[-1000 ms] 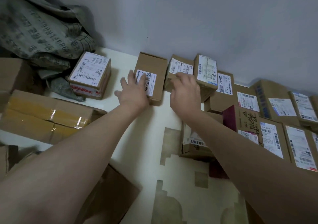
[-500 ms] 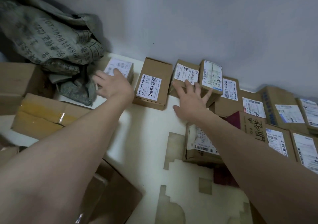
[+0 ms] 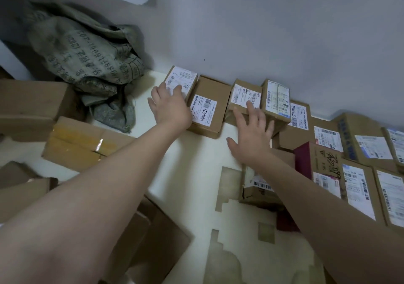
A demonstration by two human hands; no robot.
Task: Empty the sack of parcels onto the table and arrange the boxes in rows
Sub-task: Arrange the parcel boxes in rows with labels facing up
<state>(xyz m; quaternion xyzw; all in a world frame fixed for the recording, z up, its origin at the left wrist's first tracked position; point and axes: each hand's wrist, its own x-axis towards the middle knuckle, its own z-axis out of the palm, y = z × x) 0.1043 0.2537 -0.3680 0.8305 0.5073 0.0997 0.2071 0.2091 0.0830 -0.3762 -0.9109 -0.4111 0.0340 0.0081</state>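
A row of brown cardboard parcels with white labels runs along the wall. My left hand lies with straight fingers on the small labelled box at the row's left end, tight against the flat box beside it. My right hand rests spread on the front of the third box. The grey printed sack lies crumpled in the back left corner. A second row of labelled boxes lies nearer me at the right.
The white table has beige patterning near me. Larger cartons stand at the left, one with yellow tape. A dark red box sits among the right-hand parcels. More cardboard lies under my left forearm.
My left hand has slid the small labelled box from beside the sack rightward and back to the wall, against the flat box. My right hand stays on the third box.
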